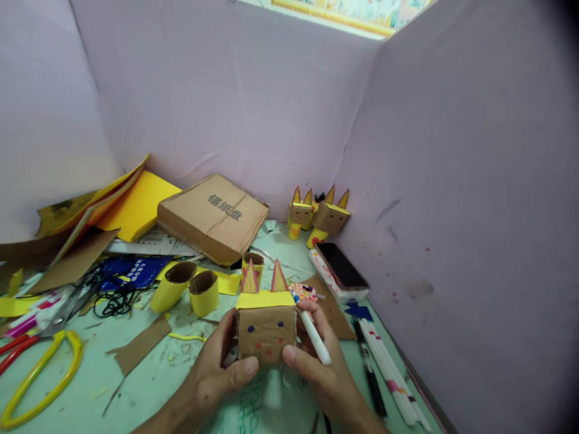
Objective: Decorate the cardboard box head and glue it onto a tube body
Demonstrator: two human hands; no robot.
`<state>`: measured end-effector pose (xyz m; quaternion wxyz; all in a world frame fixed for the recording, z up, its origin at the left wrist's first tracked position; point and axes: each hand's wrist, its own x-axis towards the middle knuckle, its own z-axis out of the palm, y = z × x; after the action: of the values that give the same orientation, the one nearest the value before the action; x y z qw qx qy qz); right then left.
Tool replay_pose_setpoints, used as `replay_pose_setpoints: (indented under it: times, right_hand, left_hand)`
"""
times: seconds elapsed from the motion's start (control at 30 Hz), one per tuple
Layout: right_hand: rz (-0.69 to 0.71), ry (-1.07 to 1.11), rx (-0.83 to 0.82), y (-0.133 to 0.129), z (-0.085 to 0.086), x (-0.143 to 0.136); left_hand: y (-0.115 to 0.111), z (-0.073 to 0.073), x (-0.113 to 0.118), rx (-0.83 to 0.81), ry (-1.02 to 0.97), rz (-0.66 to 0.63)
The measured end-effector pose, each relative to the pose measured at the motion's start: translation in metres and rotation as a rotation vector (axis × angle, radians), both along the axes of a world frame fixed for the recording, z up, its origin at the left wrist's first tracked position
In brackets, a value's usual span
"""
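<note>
A small cardboard animal head (266, 331) with a yellow top strip, two pointed ears edged in red, blue dot eyes and red dots below is held upright before me. My left hand (221, 367) grips its left side, thumb on the front lower edge. On the opposite side my right hand (321, 355) grips it too, thumb at the lower right corner. A white marker (313, 333) with a blue tip also rests between that hand's fingers. Just behind the head stands a yellow-wrapped cardboard tube (253, 260), partly hidden by an ear.
Yellow tubes (203, 293), a cardboard scrap (142, 345) and scissors (67, 361) lie leftward. Behind are a flat cardboard box (212, 217) and two finished-looking figures (332, 217). Rightward lie a phone (342, 265), a black pen (371, 374) and white markers (391, 374). Pale walls enclose the table.
</note>
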<state>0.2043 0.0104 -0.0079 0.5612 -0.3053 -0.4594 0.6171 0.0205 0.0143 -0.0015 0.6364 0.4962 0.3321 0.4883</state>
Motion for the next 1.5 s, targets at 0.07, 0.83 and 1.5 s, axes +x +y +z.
replay_pose_setpoints:
  times: [0.07,0.83,1.5]
  right_hand:
    - [-0.001,-0.002,0.024,-0.001,0.000,-0.003]
    - [-0.698,-0.328,0.348,-0.019,0.001,0.015]
    - [-0.730,-0.558,0.352,-0.019,0.000,-0.004]
  left_hand:
    - [-0.001,0.002,0.001,-0.016,0.017,0.012]
    - [0.010,-0.007,0.003,-0.099,0.223,0.092]
    - [0.008,-0.006,0.005,-0.109,0.233,0.082]
